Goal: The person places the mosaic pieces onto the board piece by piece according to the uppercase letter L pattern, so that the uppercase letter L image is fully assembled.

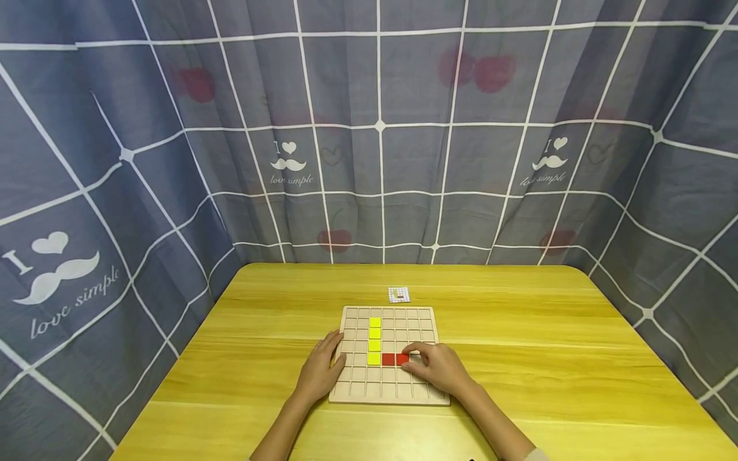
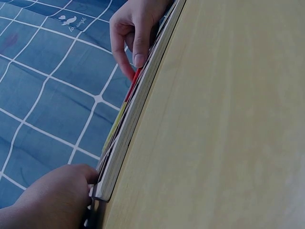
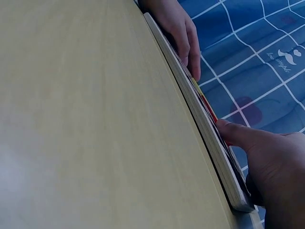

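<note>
A pale wooden grid board (image 1: 357, 387) lies on the table. A column of several yellow squares (image 1: 375, 333) sits in its cells, left of the middle. From the column's lowest square a row of red squares (image 1: 389, 360) runs right. My right hand (image 1: 441, 368) pinches the right end of this red piece between thumb and forefinger, which hide how far it extends. My left hand (image 1: 319, 368) rests along the board's left edge, thumb and fingers spread against it. Both wrist views show the board (image 2: 138, 114) nearly edge-on, with the right thumb (image 3: 238, 133) at the red strip.
Behind the board a small card (image 1: 399, 294) printed with a coloured grid pattern lies on the table. The wooden table (image 1: 548, 358) extends to both sides of the board. A grey-blue checked curtain (image 1: 409, 160) hangs behind it and at both sides.
</note>
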{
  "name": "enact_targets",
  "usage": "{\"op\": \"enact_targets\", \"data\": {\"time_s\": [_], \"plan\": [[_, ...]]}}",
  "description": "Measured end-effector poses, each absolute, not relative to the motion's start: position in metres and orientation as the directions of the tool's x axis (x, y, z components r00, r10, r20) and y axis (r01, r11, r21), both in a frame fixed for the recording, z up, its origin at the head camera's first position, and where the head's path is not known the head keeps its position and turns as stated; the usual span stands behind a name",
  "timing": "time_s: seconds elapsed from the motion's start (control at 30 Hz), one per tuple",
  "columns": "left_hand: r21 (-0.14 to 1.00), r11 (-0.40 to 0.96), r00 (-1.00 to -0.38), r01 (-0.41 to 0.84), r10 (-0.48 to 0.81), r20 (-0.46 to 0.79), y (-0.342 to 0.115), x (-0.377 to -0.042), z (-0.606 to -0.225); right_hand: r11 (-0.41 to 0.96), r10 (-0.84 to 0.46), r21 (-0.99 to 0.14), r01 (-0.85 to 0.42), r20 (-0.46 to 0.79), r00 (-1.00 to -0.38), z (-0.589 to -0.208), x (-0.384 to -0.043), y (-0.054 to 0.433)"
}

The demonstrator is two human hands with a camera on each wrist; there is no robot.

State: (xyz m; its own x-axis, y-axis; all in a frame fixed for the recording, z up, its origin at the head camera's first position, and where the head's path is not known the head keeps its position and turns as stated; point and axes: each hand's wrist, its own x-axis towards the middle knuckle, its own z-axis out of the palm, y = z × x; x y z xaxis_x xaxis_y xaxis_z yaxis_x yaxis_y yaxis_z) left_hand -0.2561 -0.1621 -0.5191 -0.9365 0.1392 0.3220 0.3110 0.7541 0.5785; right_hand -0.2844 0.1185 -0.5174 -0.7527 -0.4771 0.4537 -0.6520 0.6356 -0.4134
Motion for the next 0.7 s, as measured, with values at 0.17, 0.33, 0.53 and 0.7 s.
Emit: {"op": "enact_targets", "data": {"time_s": [0.17,0.33,0.53,0.7], "plan": [[0.579,0.753,-0.937,0.312,0.141,0.32,-0.16,-0.257,-0.518,0.632,-0.487,-0.425,-0.648,0.433,-0.759,-0.516,-0.283,0.121],[0.587,0.746,-0.938,0.314,0.147,0.314,-0.157,-0.258,-0.518,0.628,-0.481,-0.463,-0.625,0.4,-0.78,-0.513,-0.281,0.125],[0.696,0.656,-0.952,0.293,0.134,0.275,-0.162,-0.26,-0.514,0.606,-0.442,-0.509,-0.611,0.424,-0.791,-0.506,-0.286,0.135],[0.87,0.463,-0.985,0.171,0.109,0.136,-0.18,-0.262,-0.499,0.616,-0.367,-0.515,-0.596,0.483,-0.795,-0.493,-0.295,0.158]]}}
